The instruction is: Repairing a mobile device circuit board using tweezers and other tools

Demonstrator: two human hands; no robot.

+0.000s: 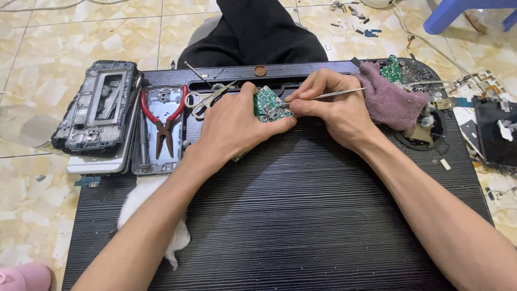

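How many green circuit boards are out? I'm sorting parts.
2: one green circuit board held under the left hand, one behind the purple cloth. Clutter at right may hide more.

A black ribbed surface (301, 215) lies on a floor (48, 32) of glossy cream marbled tiles. A blue plastic stool leg (449, 13) stands at the upper right.
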